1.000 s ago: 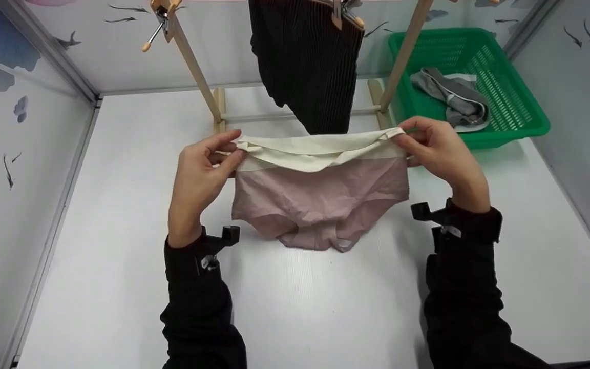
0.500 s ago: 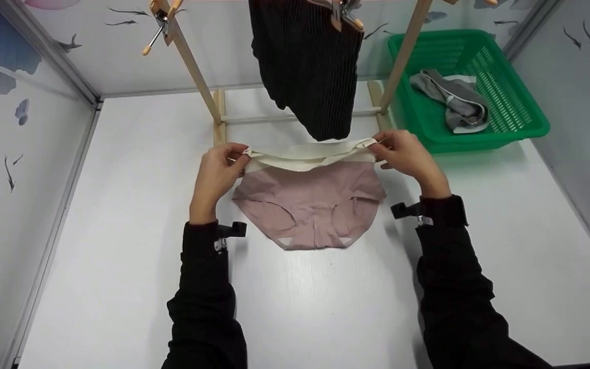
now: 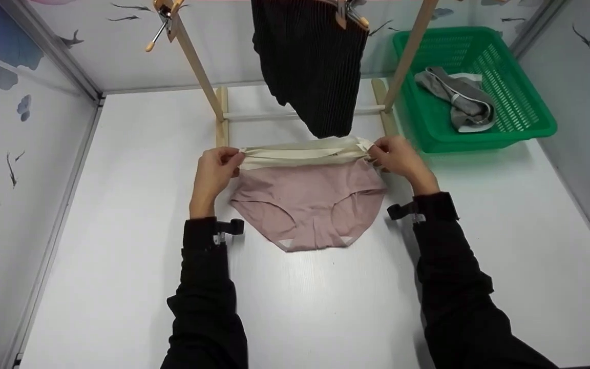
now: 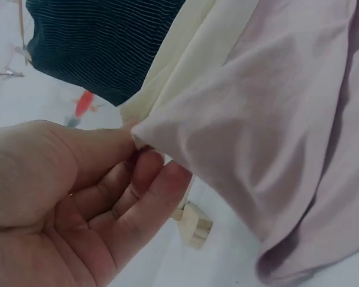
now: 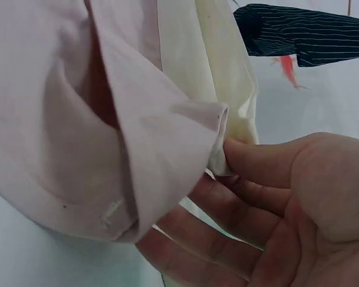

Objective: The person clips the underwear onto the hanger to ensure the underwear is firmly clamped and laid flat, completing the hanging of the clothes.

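Note:
A pair of pink underpants (image 3: 310,200) with a cream waistband (image 3: 300,156) is spread over the white table in the head view. My left hand (image 3: 214,171) pinches the left end of the waistband between thumb and fingers. At the other end, my right hand (image 3: 400,158) pinches the waistband's right corner. The left wrist view has the left thumb (image 4: 102,146) pressed on a corner of the cloth. In the right wrist view the folded corner sits between the right thumb (image 5: 263,161) and fingers, and the other fingers lie behind the pink cloth.
A black ribbed garment (image 3: 310,66) hangs from a wooden rack (image 3: 197,61) just behind the waistband, held by a clip (image 3: 345,13). Another clip (image 3: 166,20) is at the rack's upper left. A green basket (image 3: 520,136) with a grey garment (image 3: 459,97) stands at the back right.
Both hands have come lower and closer together with the waistband. The underpants now lie flatter on the table, and the waistband has been drawn straighter.

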Action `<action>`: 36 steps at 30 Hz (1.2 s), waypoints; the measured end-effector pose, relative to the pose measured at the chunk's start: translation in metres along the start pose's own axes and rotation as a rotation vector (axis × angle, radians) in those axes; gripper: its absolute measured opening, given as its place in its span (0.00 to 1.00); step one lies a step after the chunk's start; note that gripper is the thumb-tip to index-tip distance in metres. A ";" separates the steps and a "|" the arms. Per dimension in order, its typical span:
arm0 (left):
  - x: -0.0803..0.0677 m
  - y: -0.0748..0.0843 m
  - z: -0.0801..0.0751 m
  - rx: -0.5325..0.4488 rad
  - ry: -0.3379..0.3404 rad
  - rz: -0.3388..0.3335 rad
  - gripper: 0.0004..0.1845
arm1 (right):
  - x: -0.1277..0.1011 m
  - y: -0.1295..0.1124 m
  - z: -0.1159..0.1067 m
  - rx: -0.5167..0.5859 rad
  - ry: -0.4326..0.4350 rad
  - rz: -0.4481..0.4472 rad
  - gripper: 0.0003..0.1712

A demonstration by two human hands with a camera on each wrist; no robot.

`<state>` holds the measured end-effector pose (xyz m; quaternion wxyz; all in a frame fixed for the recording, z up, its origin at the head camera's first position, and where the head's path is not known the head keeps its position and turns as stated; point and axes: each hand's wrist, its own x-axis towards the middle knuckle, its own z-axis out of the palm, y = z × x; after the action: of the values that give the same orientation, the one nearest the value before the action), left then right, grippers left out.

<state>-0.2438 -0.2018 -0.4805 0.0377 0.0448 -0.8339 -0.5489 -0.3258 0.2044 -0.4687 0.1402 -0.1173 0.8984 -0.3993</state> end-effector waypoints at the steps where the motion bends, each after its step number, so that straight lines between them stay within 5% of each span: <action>1: 0.001 0.000 0.002 0.013 0.010 0.008 0.13 | 0.000 0.000 0.001 -0.008 -0.006 0.002 0.19; 10: 0.005 0.009 0.016 0.182 0.191 0.042 0.16 | 0.001 -0.004 0.003 -0.017 0.046 -0.027 0.28; 16: 0.001 0.017 0.018 0.219 0.167 0.057 0.17 | -0.002 -0.008 0.002 -0.127 0.120 -0.133 0.20; 19: -0.002 0.021 0.020 0.246 0.063 0.096 0.19 | -0.006 -0.016 0.002 -0.182 0.102 -0.193 0.17; 23: -0.006 0.026 0.024 0.336 -0.198 0.122 0.28 | -0.013 -0.029 0.006 -0.279 0.010 -0.303 0.17; 27: -0.015 0.030 0.034 0.457 -0.477 0.036 0.42 | -0.016 -0.037 0.018 -0.348 -0.153 -0.397 0.26; 29: -0.021 0.034 0.039 0.527 -0.564 -0.050 0.50 | -0.016 -0.036 0.026 -0.348 -0.281 -0.358 0.35; 32: -0.030 0.041 0.047 0.621 -0.601 -0.152 0.58 | -0.018 -0.035 0.034 -0.368 -0.458 -0.211 0.51; 36: -0.037 0.048 0.054 0.759 -0.597 -0.163 0.66 | -0.025 -0.035 0.039 -0.461 -0.570 -0.047 0.63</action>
<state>-0.2149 -0.1296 -0.4587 -0.2651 -0.0388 -0.9433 -0.1962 -0.2856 0.1629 -0.4630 0.3455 -0.2727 0.8868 -0.1407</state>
